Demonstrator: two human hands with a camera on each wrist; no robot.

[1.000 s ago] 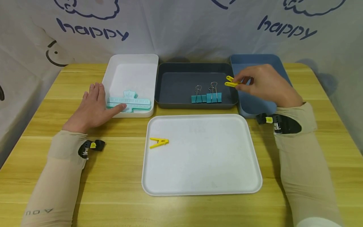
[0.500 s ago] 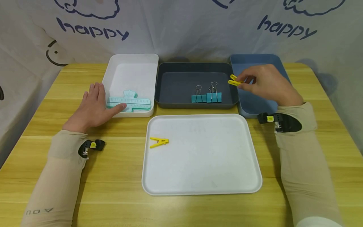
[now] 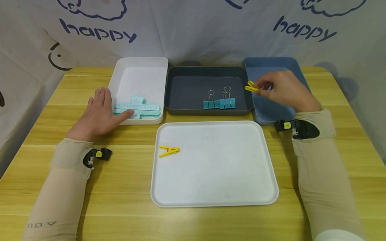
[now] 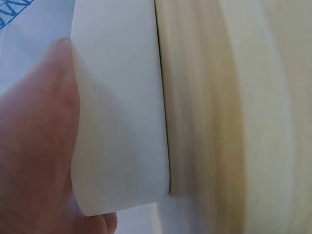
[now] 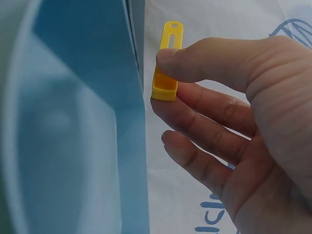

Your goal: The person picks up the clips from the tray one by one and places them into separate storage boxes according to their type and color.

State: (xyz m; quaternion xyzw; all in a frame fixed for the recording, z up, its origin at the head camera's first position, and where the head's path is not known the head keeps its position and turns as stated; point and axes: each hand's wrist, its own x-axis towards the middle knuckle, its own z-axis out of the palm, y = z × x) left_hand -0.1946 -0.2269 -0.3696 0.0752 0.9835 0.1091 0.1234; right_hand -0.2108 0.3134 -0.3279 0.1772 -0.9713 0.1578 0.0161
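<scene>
Between thumb and fingers, my right hand (image 3: 284, 88) pinches a yellow clothespin (image 5: 168, 63) above the left side of the blue tray (image 3: 271, 115). In the head view its two yellow ends (image 3: 251, 87) point left, past the tray's edge. My left hand (image 3: 98, 113) rests with straight fingers at the near left corner of the white deep tray (image 3: 138, 72), thumb reaching over the rim onto a mint ruler-shaped clip (image 3: 146, 108). The left wrist view shows that tray's outer wall (image 4: 117, 107) beside the hand. Another yellow clothespin (image 3: 169, 151) lies on the large white tray (image 3: 217, 177).
Between the white and blue trays stands a dark grey tray (image 3: 193, 95), holding several teal binder clips (image 3: 219, 103) near its front right. All the trays sit on a wooden table (image 3: 120, 187). A printed white cloth (image 3: 205, 33) hangs behind.
My right hand has shifted slightly right with the clothespin, away from the dark grey tray and farther over the blue one. The left hand has stayed in place.
</scene>
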